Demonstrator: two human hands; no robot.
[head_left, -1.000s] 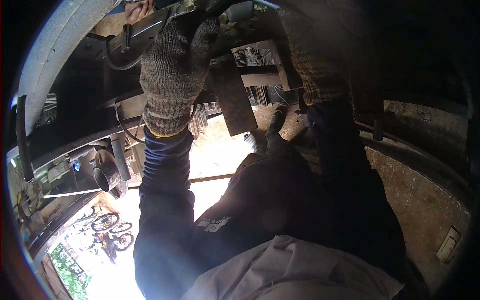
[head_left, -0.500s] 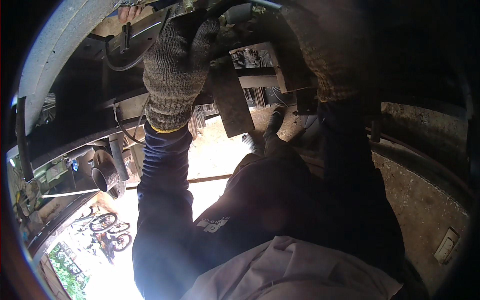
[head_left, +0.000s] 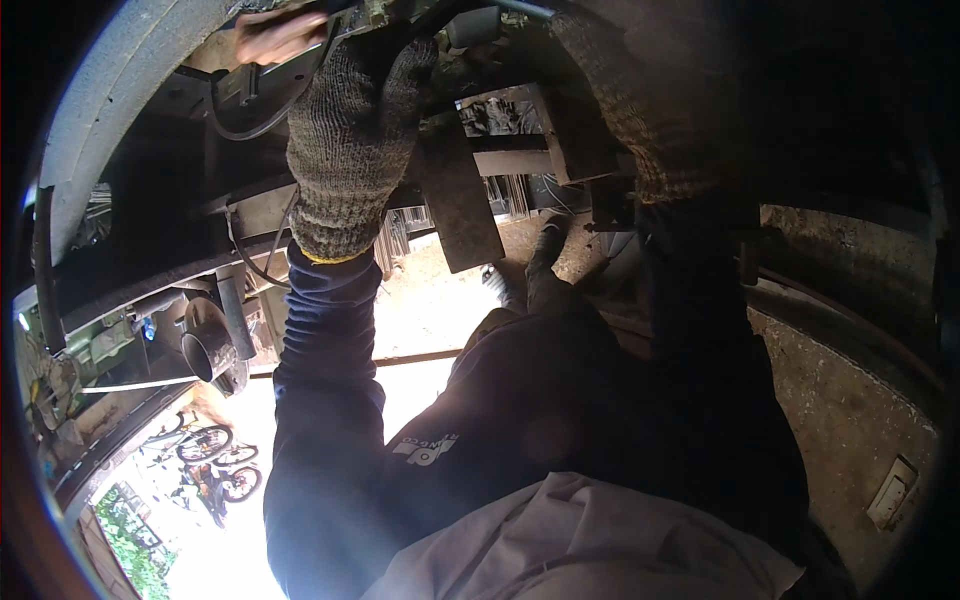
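Note:
Both my hands are raised at the top of the view, in grey knitted work gloves. My left hand (head_left: 345,140) is closed, its fingertips hidden at the upper edge, beside a dark curved hose (head_left: 445,14). What lies in its grip cannot be made out. To the right, my right hand (head_left: 620,90) reaches up into deep shadow, next to a pale bluish tube (head_left: 525,8). Its fingers are mostly lost in the dark. Between my hands are a dark cylindrical part (head_left: 474,28) and a flat metal plate (head_left: 458,195) hanging down.
Another person's bare hand (head_left: 280,38), blurred, is at the upper left near a thin cable (head_left: 250,130). A pale curved beam (head_left: 120,120) arcs along the left. Below it, an open-ended pipe (head_left: 207,350) sticks out. Bicycles (head_left: 215,455) stand outside in bright light; a stained wall (head_left: 830,400) is right.
The other person's bare hand has come lower and further into view at the upper left. My gloved hands stay nearly where they were, the right shifted slightly left.

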